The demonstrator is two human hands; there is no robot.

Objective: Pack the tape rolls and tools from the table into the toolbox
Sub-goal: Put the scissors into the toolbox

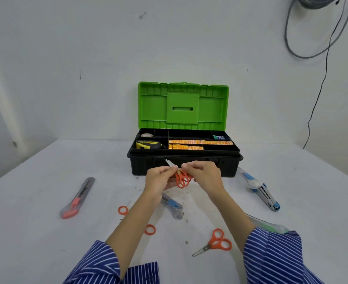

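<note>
Both hands meet just in front of the toolbox (186, 165), above the table (46, 232). The left hand (158, 178) and right hand (205, 175) pinch the orange scissors (181, 178) between curled fingers; the blades' white tip points up and away to the left, toward the box, and the loops hang toward the person. It looks like more than one pair, though the loops overlap. The open box's tray holds a tape roll (146, 135), a yellow tape measure (148, 144) and orange packets (199, 144).
</note>
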